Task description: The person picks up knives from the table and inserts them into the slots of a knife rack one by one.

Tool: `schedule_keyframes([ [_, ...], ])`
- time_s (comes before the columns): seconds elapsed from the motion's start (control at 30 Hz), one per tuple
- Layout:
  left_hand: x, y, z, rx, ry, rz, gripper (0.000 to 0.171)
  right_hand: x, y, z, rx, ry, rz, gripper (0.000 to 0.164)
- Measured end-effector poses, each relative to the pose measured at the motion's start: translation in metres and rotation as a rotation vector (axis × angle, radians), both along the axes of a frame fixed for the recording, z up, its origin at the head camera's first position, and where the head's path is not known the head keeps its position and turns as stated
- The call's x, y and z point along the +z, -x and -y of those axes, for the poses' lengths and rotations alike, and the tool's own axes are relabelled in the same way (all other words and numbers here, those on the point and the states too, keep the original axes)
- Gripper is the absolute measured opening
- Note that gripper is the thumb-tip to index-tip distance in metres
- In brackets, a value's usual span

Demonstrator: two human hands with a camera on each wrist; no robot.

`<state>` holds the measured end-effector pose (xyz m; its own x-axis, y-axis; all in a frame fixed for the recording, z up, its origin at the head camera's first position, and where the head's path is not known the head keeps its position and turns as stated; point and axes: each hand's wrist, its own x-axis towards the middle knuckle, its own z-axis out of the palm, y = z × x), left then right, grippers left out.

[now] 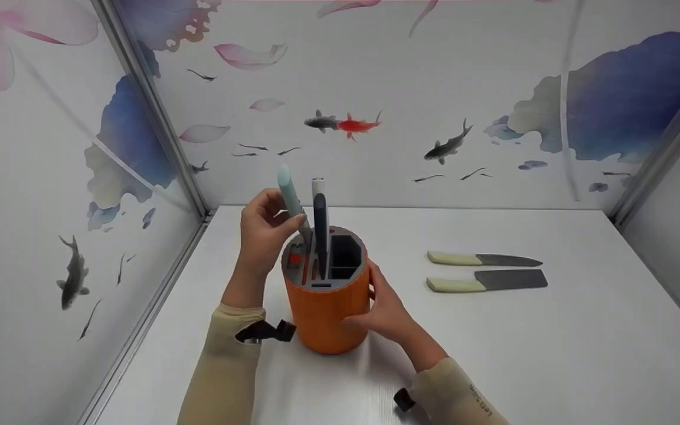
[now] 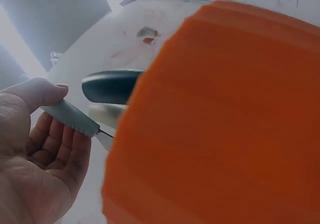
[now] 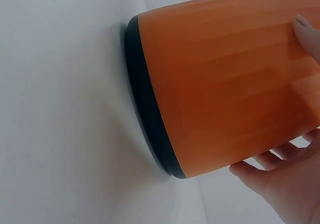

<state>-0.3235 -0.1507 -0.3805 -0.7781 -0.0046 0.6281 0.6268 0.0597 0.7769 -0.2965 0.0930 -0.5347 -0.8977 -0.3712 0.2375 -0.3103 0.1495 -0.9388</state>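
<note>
Two-handed job: left hand [image 1: 262, 229] pinching mint-handled knife [image 1: 291, 192], fingers curled; right hand [image 1: 392, 311] wrapping wide round orange cylindrical plastic-looking holder [image 1: 323, 319], prob bracing it inside left edge of white tabletop [image 1: 493, 342].

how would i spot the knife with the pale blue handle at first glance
Find the round orange holder on the white table. Above its grey slotted top, the left hand grips the pale blue knife handle, tilted leftward in the head view. Its neighbours, the dark blue handle and the white handle, stand more upright.
</note>
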Motion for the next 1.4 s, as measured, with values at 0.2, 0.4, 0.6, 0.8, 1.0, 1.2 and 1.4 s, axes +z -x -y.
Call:
schedule_keyframes([
  [0.2, -0.015, 0.006, -0.002, 0.011, -0.002, 0.115, 0.025, 0.002, 0.002, 0.000, -0.008, -0.007, 0.009, 0.117],
  [0.4, -0.023, 0.010, -0.005, -0.014, 0.012, 0.177, 0.026, 0.003, 0.004, -0.002, -0.018, -0.002, 0.002, 0.117],
  [0.6, -0.028, 0.013, -0.004, 0.006, 0.044, 0.207, 0.029, 0.004, 0.005, -0.003, -0.016, -0.005, 0.006, 0.116],
  [0.8, -0.031, 0.013, -0.004, 0.014, 0.052, 0.248, 0.028, 0.003, 0.005, -0.004, -0.011, 0.009, 0.007, 0.116],
  [1.0, -0.035, 0.008, -0.005, 0.042, 0.075, 0.296, 0.029, 0.000, 0.000, -0.001, -0.004, 0.008, 0.022, 0.117],
  [1.2, -0.036, 0.007, -0.006, 0.071, 0.130, 0.282, 0.030, 0.000, -0.001, 0.000, -0.005, 0.001, 0.030, 0.115],
  [1.4, -0.038, 0.007, -0.007, 0.106, 0.098, 0.274, 0.032, 0.001, -0.002, 0.000, -0.014, -0.005, 0.029, 0.115],
])
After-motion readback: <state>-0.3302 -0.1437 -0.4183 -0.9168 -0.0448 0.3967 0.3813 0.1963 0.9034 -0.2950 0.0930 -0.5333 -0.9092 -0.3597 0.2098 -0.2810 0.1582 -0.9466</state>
